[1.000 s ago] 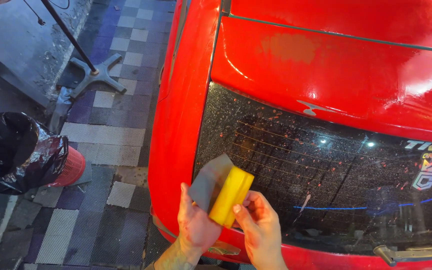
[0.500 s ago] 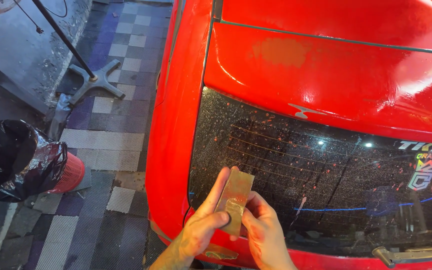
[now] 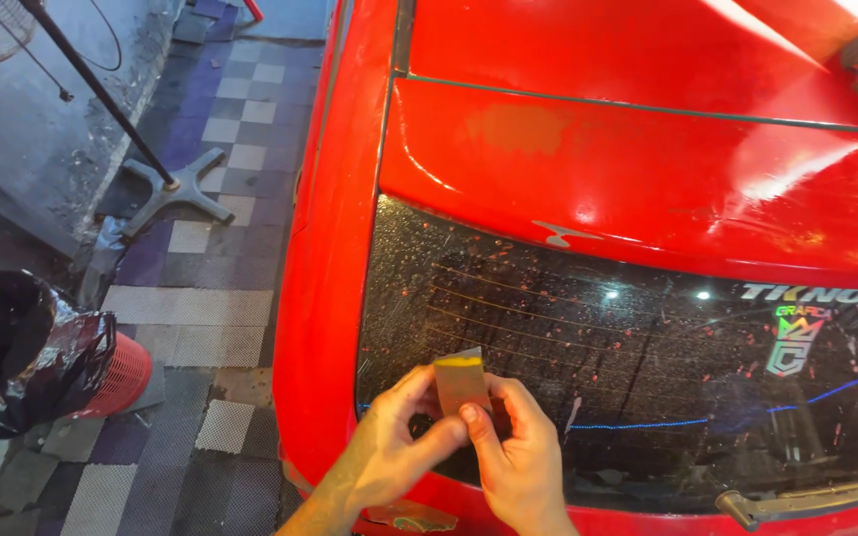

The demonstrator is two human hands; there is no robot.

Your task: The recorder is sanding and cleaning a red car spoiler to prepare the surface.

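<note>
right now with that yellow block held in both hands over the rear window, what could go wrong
1. The rear window is speckled with red spots and grit; rubbing the sandpaper-wrapped yellow block there might scratch the glass or its thin heater lines.
2. The left hand and right hand pinch the block only by its edges, so it could slip onto the red car body.
3. The holographic sticker could get scuffed if work drifts that way.

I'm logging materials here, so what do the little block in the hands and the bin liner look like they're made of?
Block: seemingly yellow foam wrapped in brownish abrasive paper, matte; both hands pinch it. Bin liner: thin black plastic, glossy and crinkled with bright highlights.
</note>
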